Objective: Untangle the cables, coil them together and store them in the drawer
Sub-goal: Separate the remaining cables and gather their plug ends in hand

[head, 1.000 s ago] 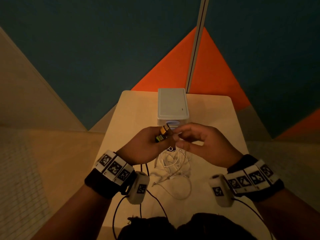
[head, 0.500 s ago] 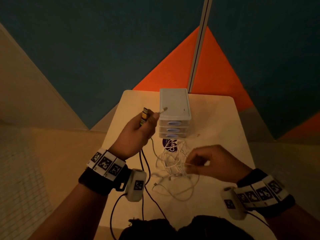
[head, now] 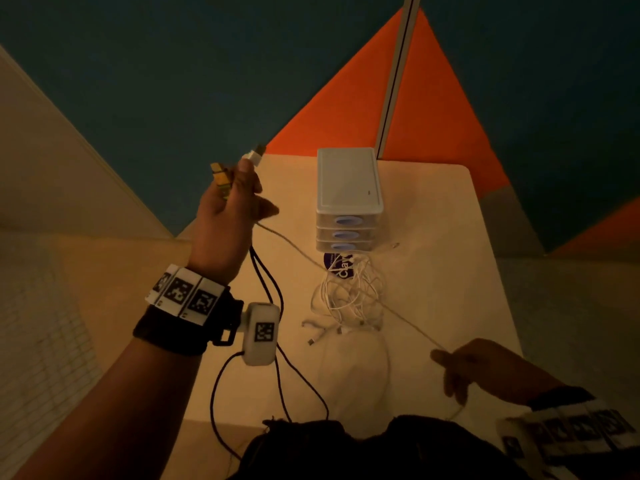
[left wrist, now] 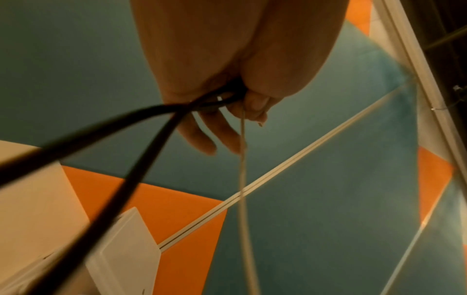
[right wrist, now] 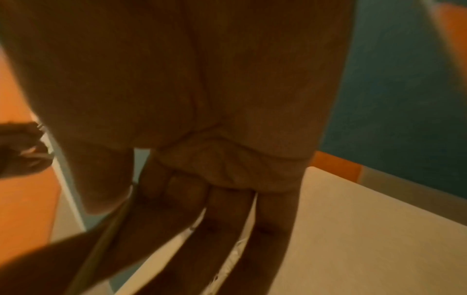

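My left hand [head: 235, 195] is raised at the table's far left corner. It grips a yellow plug [head: 221, 180], a white USB plug [head: 254, 154] and two black cable strands [head: 266, 282]; the left wrist view shows the black cable [left wrist: 141, 151] and a white cable [left wrist: 243, 179] leaving the hand [left wrist: 227, 111]. That white cable [head: 346, 282] runs taut diagonally to my right hand [head: 464, 368], low at the near right, which pinches it [right wrist: 106, 229] between thumb and fingers. A tangle of white cables [head: 349, 299] lies on the table before the small drawer unit [head: 348, 199].
The white drawer unit has three closed drawers with blue handles [head: 348, 221]. A purple round sticker [head: 337, 266] lies under the tangle. The beige table [head: 450, 271] ends close behind the unit. Black wrist-camera leads [head: 221, 410] hang off the near edge.
My hands have drawn apart: the left rose up and leftward with the plugs, the right pulled down to the near right, stretching one white cable taut out of the tangle.
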### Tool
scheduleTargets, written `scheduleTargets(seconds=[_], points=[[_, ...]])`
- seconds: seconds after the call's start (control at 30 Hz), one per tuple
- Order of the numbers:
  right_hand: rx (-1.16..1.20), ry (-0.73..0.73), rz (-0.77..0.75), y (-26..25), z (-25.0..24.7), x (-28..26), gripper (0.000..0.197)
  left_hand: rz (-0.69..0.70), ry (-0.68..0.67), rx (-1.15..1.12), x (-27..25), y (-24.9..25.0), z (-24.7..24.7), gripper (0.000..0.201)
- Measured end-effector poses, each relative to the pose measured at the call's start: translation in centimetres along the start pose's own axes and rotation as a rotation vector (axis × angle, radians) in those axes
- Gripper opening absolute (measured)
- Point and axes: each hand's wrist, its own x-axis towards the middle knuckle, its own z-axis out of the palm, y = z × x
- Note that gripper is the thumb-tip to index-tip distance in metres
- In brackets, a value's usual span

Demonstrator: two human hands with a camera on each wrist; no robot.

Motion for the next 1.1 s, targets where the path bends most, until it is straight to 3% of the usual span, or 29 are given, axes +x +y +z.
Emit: scheduleTargets(seconds=[0.1, 0.2, 0.3, 0.43, 0.53, 0.63, 0.67, 0.7, 0.8, 0.9, 1.0, 1.1], points=[[0.130, 0.034, 0.000, 1.6, 0.6, -1.1, 0.062, -0.079, -0.025, -0.099, 0.0, -0.3, 0.1, 0.034], [0.194, -0.086, 0.151, 3.2, 3.3, -1.0, 0.048, -0.184, -0.142, -0.201, -0.7, -0.3, 1.0, 0.037], [0.065, -0.199, 0.223, 3.4, 6.7, -0.7, 0.048, -0.238, -0.240, -0.221, -1.6, -0.6, 2.0, 0.037], [-0.176, -0.242, 0.289, 5.6, 9.7, 0.7, 0.051, -0.321, -0.260, -0.270, -2.3, -1.1, 2.4, 0.037], [-0.289, -0.285, 0.301, 9.4, 10.6, 2.4, 0.026, -0.376, -0.203, -0.309, -2.2, -1.4, 1.9, 0.036], [-0.383, -0.376, 0.329, 11.6, 11.2, 3.3, 0.024, -0.407, -0.168, -0.319, -1.9, -1.7, 1.3, 0.036], [-0.405, -0.394, 0.335, 11.7, 11.5, 3.4, 0.011, -0.419, -0.170, -0.319, -1.9, -1.8, 1.1, 0.035], [-0.424, -0.399, 0.310, 12.1, 11.5, 3.7, 0.014, -0.431, -0.180, -0.320, -2.0, -1.9, 1.0, 0.035], [-0.297, -0.372, 0.284, 11.7, 10.2, 4.1, 0.068, -0.458, -0.255, -0.313, -2.8, -2.4, 1.2, 0.035], [-0.261, -0.426, 0.217, 7.1, 7.8, 4.1, 0.097, -0.458, -0.331, -0.287, -3.6, -2.8, 1.9, 0.036], [-0.339, -0.423, 0.131, 1.9, 6.2, 4.4, 0.095, -0.442, -0.387, -0.250, -4.2, -2.9, 2.5, 0.036], [-0.385, -0.418, 0.104, -0.8, 6.5, 5.1, 0.073, -0.446, -0.419, -0.260, -4.6, -3.0, 2.7, 0.035]])
